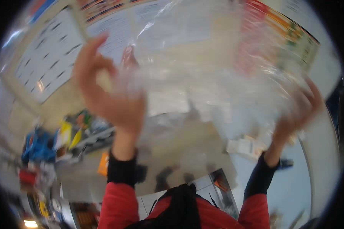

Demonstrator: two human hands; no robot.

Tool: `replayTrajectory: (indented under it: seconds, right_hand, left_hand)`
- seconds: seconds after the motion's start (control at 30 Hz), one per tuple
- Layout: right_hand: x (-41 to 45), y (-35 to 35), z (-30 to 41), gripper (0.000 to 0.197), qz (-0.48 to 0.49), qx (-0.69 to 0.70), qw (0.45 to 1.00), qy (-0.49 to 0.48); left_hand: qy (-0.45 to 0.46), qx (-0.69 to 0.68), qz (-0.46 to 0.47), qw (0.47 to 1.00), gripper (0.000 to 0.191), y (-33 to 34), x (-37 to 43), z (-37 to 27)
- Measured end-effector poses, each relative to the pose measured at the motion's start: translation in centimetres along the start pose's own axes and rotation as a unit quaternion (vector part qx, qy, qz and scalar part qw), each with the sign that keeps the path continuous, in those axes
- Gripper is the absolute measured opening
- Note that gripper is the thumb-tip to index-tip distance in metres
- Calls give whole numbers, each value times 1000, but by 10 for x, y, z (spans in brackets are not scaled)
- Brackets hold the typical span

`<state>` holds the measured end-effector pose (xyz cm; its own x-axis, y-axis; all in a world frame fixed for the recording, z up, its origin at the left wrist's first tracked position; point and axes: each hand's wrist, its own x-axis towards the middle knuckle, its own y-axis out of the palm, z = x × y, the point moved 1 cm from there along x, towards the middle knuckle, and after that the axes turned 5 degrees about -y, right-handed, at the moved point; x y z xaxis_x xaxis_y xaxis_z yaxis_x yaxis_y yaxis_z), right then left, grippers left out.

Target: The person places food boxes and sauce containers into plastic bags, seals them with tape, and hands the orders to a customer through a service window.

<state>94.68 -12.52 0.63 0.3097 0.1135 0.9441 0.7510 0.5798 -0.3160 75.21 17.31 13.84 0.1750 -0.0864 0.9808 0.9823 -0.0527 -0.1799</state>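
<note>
A large sheet or bag of clear plastic (186, 83) is spread out in front of me, raised above a beige counter (186, 146). On one side my left hand (111, 88) holds the plastic, with its fingers curled. Its other side is in my right hand (298, 106), whose fingers are blurred and partly behind the film. The wall and the counter show through the plastic. Motion blur hides whether it is a bag or a single sheet.
At the left of the counter stand a blue plastic basket (40, 146) and a grey tray (94, 138) near yellow and green packages. An orange packet (103, 163) lies near my left wrist. A white box (243, 146) sits on a pale blue surface (289, 186) at the right. Printed sheets (50, 54) hang on the wall.
</note>
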Motion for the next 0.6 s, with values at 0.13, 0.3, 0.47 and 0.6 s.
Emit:
replayTrajectory:
  seconds: [0.13, 0.3, 0.47, 0.6]
  right_hand:
    - [-82, 80, 96, 31, 424, 187, 866, -189]
    - [-119, 58, 238, 45, 299, 542, 778, 113]
    - [-183, 50, 422, 60, 497, 629, 578, 150]
    - [-224, 111, 503, 73, 698, 499, 512, -45]
  left_hand:
    - [-18, -108, 432, 895, 35, 0, -109, 41]
    - [-224, -33, 431, 873, 31, -98, -143, 176]
    - [-267, 427, 157, 849, 27, -263, -99, 218]
    - [-345, 480, 239, 771, 29, -325, -127, 221]
